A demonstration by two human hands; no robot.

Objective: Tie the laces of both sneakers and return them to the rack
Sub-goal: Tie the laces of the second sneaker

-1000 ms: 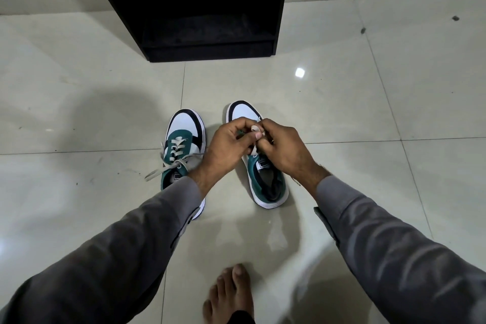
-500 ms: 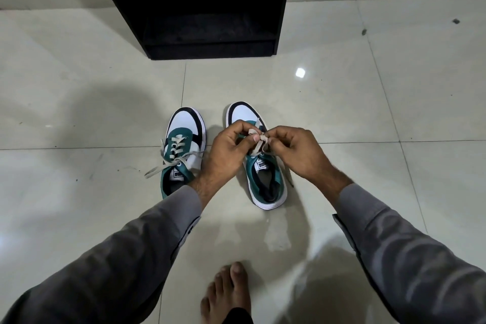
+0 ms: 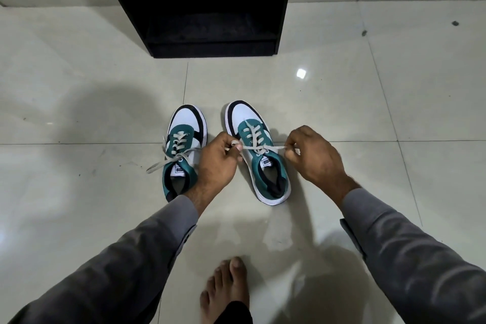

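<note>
Two green, white and black sneakers stand side by side on the tiled floor, toes pointing away from me. The left sneaker (image 3: 184, 144) has loose beige laces trailing out to its left. Over the right sneaker (image 3: 259, 152) its lace (image 3: 260, 148) is stretched taut sideways between my hands. My left hand (image 3: 217, 163) pinches one lace end at the shoe's left side. My right hand (image 3: 313, 155) pinches the other end at its right side. A black shoe rack (image 3: 207, 8) stands open beyond the sneakers.
Glossy beige floor tiles (image 3: 368, 113) surround the shoes on all sides. My bare foot (image 3: 228, 287) rests on the floor near the bottom of the view. Grey sleeves cover both forearms. A wall base runs behind the rack.
My hands were close together over the right sneaker's tongue; they have pulled apart sideways, drawing the lace tight across the shoe.
</note>
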